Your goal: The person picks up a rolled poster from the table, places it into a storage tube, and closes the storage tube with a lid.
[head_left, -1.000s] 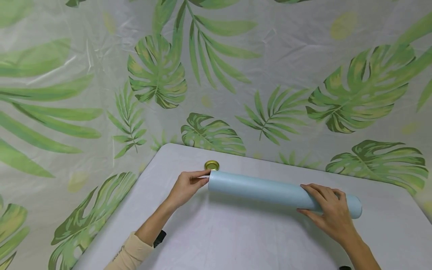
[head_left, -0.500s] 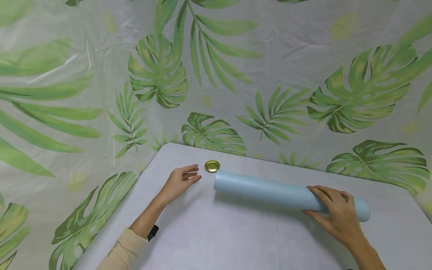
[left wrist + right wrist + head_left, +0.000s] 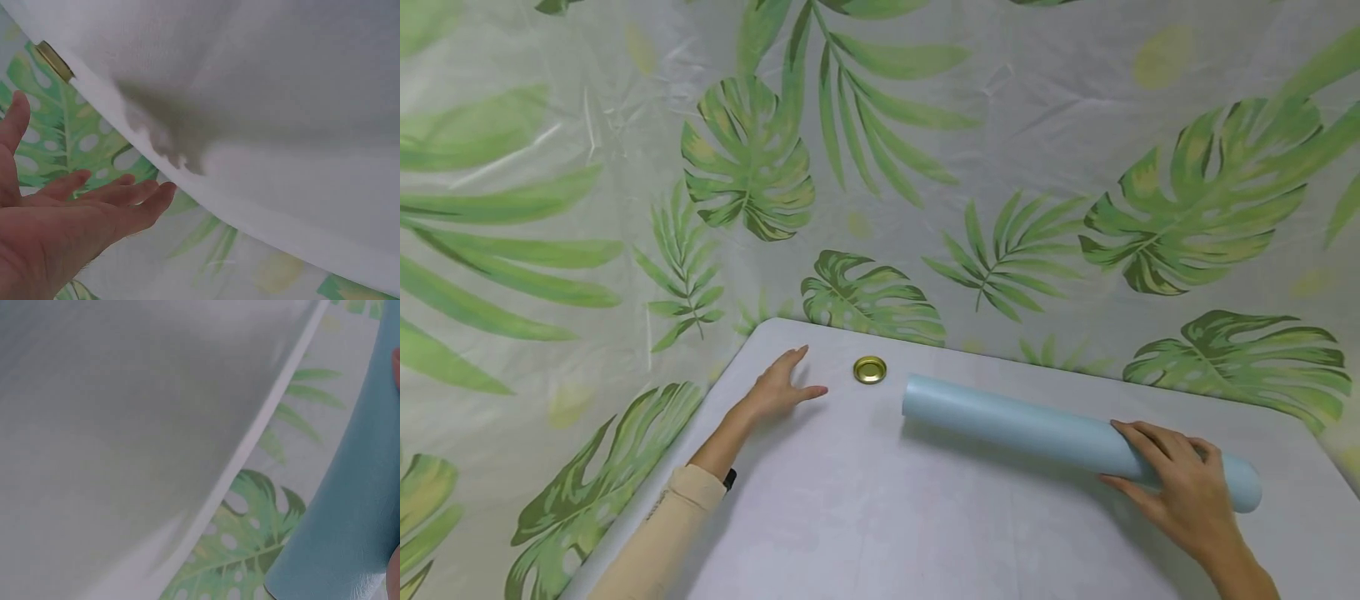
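A long light blue tube slants over the white table, and my right hand grips it near its right end, fingers over the top and thumb below. In the right wrist view the tube runs down the right side, with only bits of my fingers at the edge. My left hand is off the tube, thumb and fingers spread and holding nothing. Between that hand and the tube's left end lies a round gold jar lid. The left wrist view shows my left palm with the lid seen edge-on.
The white table has rounded far corners. Its far edge meets a pale sheet printed with green leaves. A black device sits at my left wrist by the beige sleeve.
My left hand was pinching at the tube's left end; it has let go, moved left and spread its fingers. My right hand has carried the tube to the right, leaving the lid fully visible.
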### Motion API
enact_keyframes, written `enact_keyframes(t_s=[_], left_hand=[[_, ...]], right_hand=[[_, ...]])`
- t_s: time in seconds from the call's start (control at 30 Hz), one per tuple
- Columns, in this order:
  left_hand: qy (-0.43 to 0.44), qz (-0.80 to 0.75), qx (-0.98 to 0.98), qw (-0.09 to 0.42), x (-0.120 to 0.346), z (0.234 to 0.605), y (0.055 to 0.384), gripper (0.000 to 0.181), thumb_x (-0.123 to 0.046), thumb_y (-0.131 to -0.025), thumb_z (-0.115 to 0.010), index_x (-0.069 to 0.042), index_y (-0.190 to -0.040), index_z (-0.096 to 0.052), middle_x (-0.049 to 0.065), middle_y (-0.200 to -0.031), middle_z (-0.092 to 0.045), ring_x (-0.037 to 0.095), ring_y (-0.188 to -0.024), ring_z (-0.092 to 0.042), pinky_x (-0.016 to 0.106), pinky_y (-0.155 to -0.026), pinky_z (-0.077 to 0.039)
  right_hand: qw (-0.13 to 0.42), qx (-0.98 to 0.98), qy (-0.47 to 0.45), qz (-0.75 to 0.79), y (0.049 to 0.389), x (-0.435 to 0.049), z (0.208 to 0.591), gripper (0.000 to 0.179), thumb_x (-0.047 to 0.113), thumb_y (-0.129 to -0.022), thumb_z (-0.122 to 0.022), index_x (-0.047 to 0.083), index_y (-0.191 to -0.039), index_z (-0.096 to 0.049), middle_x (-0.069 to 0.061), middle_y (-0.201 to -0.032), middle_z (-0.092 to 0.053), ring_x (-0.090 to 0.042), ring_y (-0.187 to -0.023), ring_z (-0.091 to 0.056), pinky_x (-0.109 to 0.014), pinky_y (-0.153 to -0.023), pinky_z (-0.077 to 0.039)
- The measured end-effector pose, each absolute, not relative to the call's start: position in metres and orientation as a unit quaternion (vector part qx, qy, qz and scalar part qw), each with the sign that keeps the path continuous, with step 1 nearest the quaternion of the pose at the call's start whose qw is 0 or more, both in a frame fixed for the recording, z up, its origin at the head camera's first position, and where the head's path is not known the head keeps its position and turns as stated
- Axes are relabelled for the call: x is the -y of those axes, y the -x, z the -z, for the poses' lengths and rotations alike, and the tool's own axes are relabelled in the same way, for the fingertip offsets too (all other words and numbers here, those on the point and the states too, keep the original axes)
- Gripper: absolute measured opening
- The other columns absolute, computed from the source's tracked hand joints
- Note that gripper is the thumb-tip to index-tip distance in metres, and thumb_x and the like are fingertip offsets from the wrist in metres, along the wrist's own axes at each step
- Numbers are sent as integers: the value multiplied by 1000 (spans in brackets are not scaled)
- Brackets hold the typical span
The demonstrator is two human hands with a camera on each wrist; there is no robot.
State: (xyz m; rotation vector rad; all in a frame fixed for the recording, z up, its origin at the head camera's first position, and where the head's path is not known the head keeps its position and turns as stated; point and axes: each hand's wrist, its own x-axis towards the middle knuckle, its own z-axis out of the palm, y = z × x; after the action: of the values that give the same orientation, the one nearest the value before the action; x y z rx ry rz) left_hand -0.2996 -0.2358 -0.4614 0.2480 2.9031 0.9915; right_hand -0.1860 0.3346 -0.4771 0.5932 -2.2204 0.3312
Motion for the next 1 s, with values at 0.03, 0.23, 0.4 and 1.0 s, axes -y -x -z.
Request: enact_keyframes(t_s=[0.03,0.23,0.4,1.0], left_hand=[[-83,-315,-945,36,235,463,304,94,-42,-95,-75,-1,-163,-25,33,-166,-23,51,-155,-22,75,-119,-22],[-96,-280,-954,53,218,471,327,96,-44,-93,-76,-2,-163,-26,35,-166,-20,55,-155,-18,79,-116,-23],[-107,-276,-954,55,200,476,341,95,-42,-93,-78,0,-162,-29,34,-166,-22,52,-156,-18,77,-118,-21],[-116,-242,-960,77,144,481,361,89,-49,-89,-79,-10,-159,-41,27,-169,-22,50,-158,-13,79,-119,-9]], right_hand=[[397,878,-233,-129,185,-336,477,90,86,-88,-44,11,-128,-73,-19,-115,-72,-36,-98,-63,-61,-84,-39],[385,886,-227,-122,180,-345,478,91,86,-89,-43,10,-128,-73,-19,-114,-72,-34,-99,-62,-61,-85,-39],[387,886,-226,-119,180,-346,478,89,86,-89,-42,12,-129,-73,-17,-114,-72,-33,-98,-62,-61,-84,-40],[387,883,-237,-116,186,-342,479,87,85,-90,-42,15,-130,-73,-15,-115,-72,-35,-97,-64,-60,-84,-39]])
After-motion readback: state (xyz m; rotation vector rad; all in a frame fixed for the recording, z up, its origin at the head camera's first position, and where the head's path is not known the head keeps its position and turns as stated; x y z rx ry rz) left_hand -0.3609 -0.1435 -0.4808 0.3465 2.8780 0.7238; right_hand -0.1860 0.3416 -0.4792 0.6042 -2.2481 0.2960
